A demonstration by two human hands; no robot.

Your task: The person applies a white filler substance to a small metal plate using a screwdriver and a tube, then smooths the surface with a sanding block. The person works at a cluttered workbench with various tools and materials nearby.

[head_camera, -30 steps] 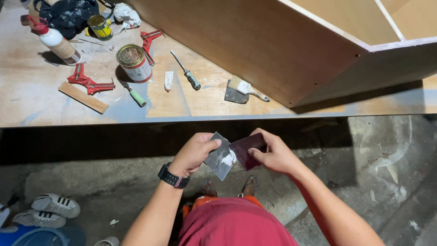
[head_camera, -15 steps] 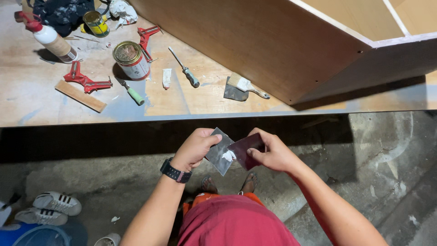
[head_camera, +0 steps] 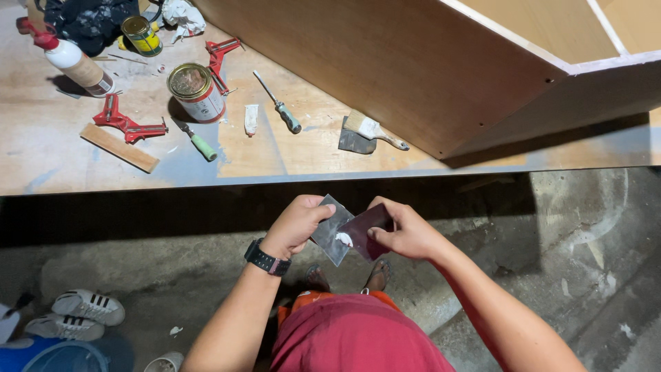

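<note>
My left hand (head_camera: 295, 225) pinches a thin grey metal scraper plate (head_camera: 332, 238) that carries a dab of white putty (head_camera: 343, 239). My right hand (head_camera: 406, 231) grips a dark maroon flat plate (head_camera: 365, 227), whose edge lies across the grey plate at the putty. Both hands are held in front of my body, below the edge of the wooden workbench (head_camera: 289, 162). A black wristwatch (head_camera: 265, 258) is on my left wrist.
On the workbench lie an open paint can (head_camera: 195, 91), a second can (head_camera: 140, 34), red corner clamps (head_camera: 124, 120), two screwdrivers (head_camera: 279, 103), a putty knife (head_camera: 368, 134), a wood strip and a spray bottle (head_camera: 72, 58). A large wooden cabinet (head_camera: 427, 62) rests on the bench. Sneakers (head_camera: 82, 313) sit on the concrete floor.
The maroon plate has slid further over the grey plate, covering more of the white putty. Both hands stay close together in the same place.
</note>
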